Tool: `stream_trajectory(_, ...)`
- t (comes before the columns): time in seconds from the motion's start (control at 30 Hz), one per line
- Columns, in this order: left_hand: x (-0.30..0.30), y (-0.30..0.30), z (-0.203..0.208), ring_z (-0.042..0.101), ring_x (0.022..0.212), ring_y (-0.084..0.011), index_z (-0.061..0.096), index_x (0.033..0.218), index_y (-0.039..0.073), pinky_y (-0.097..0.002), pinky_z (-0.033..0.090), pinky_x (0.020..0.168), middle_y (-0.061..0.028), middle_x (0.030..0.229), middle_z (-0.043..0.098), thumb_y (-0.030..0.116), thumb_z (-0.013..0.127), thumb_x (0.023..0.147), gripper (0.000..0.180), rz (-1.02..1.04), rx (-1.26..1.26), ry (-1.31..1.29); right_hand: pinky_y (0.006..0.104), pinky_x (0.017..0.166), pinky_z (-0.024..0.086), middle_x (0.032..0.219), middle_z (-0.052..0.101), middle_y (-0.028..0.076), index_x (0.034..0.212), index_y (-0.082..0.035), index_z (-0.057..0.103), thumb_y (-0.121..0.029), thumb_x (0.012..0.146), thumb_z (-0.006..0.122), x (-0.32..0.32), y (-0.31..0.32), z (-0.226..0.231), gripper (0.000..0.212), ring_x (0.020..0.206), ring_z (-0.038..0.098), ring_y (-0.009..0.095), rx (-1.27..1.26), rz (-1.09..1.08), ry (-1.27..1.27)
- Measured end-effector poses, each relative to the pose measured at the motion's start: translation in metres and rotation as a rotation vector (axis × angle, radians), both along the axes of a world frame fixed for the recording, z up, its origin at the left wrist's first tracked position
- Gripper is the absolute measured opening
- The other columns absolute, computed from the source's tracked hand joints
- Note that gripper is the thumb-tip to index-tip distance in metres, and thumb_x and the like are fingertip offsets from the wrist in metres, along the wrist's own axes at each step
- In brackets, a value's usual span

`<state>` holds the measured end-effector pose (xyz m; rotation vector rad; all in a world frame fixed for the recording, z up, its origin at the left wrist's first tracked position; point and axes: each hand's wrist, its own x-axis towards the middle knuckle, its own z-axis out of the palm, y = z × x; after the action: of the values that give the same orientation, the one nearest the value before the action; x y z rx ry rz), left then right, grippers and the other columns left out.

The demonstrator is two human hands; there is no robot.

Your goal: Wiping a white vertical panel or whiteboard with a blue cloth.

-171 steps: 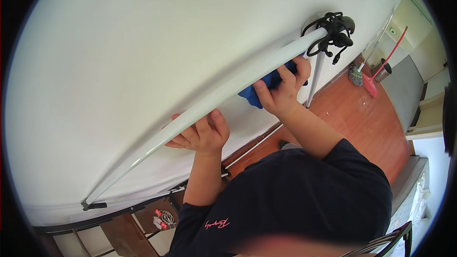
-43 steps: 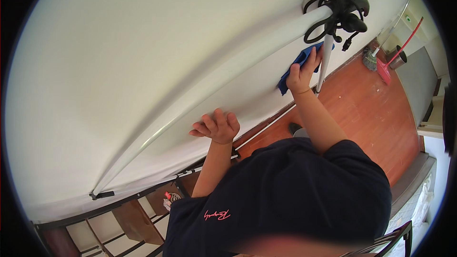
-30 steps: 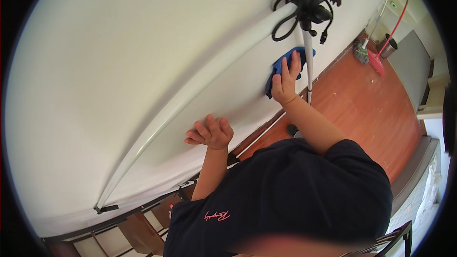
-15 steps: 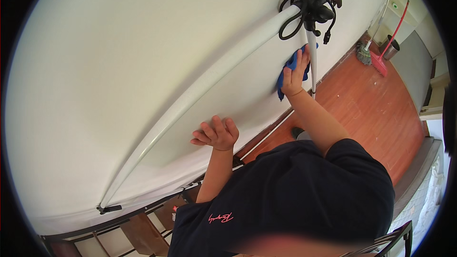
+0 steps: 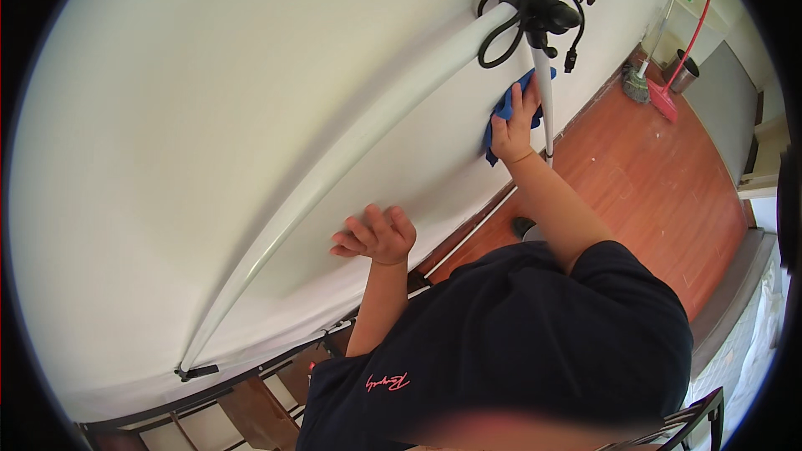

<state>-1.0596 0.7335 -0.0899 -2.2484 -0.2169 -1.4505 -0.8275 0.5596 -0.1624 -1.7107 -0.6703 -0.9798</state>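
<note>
My right hand (image 5: 515,124) presses a blue cloth (image 5: 501,113) against the white wall-like surface (image 5: 418,146), just left of a thin white pole (image 5: 547,108). Part of the cloth lies hidden under the palm and fingers. Lower and to the left, my left hand (image 5: 378,235) is open, its fingers spread and slightly bent. Nothing is in it, and whether its fingertips touch the surface cannot be told. Above both hands a long white tube (image 5: 334,154) runs diagonally, ending at the top in a black fitting (image 5: 547,12) with looped black cable.
Reddish wooden floor (image 5: 643,175) stretches to the right. A broom (image 5: 635,86), a red dustpan (image 5: 662,102) and a metal bin (image 5: 683,71) stand at the far right. Brown panels on a dark frame (image 5: 259,413) show at the lower left. A dark chair-like frame (image 5: 710,409) is at the lower right.
The view has shifted slightly, so the black fitting and the floor items appear a little higher and further left. My right hand stays on the cloth; my left hand keeps its open pose.
</note>
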Motion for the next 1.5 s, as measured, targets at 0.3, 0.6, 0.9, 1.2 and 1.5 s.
stream_trajectory(0.3,-0.001,0.003,-0.001,0.001,0.144,-0.0411,0.044,0.136,0.002,-0.0536,-0.007,0.112,-0.0203,0.154,0.018,0.027,0.047,0.092,0.051,-0.021,0.006,-0.009,0.0499,0.113,0.01,0.151,0.011,0.031,0.145,0.007,0.018,-0.032,0.099,0.032,-0.011,0.005,0.011,0.062,0.139,0.013,0.047,0.068,0.016,0.146)
stream_trajectory(0.6,0.0,0.002,-0.003,0.005,0.144,-0.0394,0.048,0.135,0.008,-0.0536,-0.005,0.113,-0.0161,0.155,0.02,0.031,0.048,0.092,0.049,-0.01,-0.009,-0.029,0.0539,0.112,0.011,0.15,0.014,0.033,0.144,0.007,0.022,-0.019,0.093,0.039,-0.048,0.018,0.011,0.061,0.139,0.011,0.051,-0.054,0.126,0.032)
stream_trajectory(0.9,-0.002,0.004,-0.004,0.001,0.144,-0.0413,0.047,0.133,0.001,-0.0542,-0.007,0.112,-0.0211,0.153,0.019,0.026,0.049,0.09,0.05,-0.001,0.008,-0.005,0.0466,0.114,0.013,0.147,0.02,0.032,0.14,0.015,0.021,-0.024,0.097,0.033,-0.021,0.022,0.021,0.06,0.139,0.016,0.045,0.131,-0.016,0.193)
stream_trajectory(1.2,-0.001,0.001,-0.003,0.001,0.144,-0.0414,0.045,0.135,0.002,-0.0548,-0.006,0.112,-0.0197,0.154,0.019,0.028,0.049,0.091,0.051,0.001,0.005,0.005,0.0623,0.105,0.019,0.147,0.031,0.019,0.131,-0.012,0.05,-0.033,0.069,0.07,-0.08,0.044,-0.048,0.068,0.136,0.022,0.048,-0.229,0.144,-0.195)
stream_trajectory(1.5,0.005,0.006,-0.005,0.001,0.144,-0.0411,0.047,0.132,0.002,-0.0544,-0.007,0.112,-0.0195,0.154,0.018,0.029,0.05,0.091,0.05,0.004,0.009,-0.016,0.0623,0.107,0.018,0.148,0.022,0.03,0.145,-0.001,0.027,-0.027,0.083,0.055,-0.042,0.037,-0.011,0.073,0.137,0.016,0.051,0.089,0.025,0.124)
